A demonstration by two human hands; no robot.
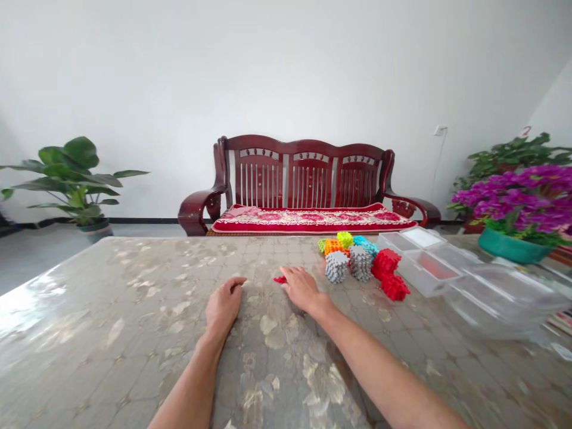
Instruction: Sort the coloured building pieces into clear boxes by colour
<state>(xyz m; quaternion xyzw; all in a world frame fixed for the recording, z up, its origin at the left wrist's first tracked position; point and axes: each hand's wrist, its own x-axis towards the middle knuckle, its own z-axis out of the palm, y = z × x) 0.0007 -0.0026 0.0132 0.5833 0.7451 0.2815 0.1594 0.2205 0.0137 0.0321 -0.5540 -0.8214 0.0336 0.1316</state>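
My right hand (302, 290) is low over the table, its fingers closed on a small red toothed-edge plastic piece (279, 279) that shows past the fingertips. Most of that piece is hidden by the hand. To the left, my left hand (224, 302) rests near the tabletop with its fingers curled and thumb against the index finger; nothing shows in it. Right of my right hand stand stacks of similar pieces: grey stacks (336, 267), red stacks (386, 262), an orange stack (335, 246), a blue stack (365, 245) and a yellow-green stack (345, 239).
Clear plastic boxes (428, 285) stand on the right of the patterned table (152, 333), one with something red inside. Behind them is a green pot (512, 245) of purple flowers. A wooden bench (308, 179) is beyond the table, and a leafy plant (80, 185) at the left.
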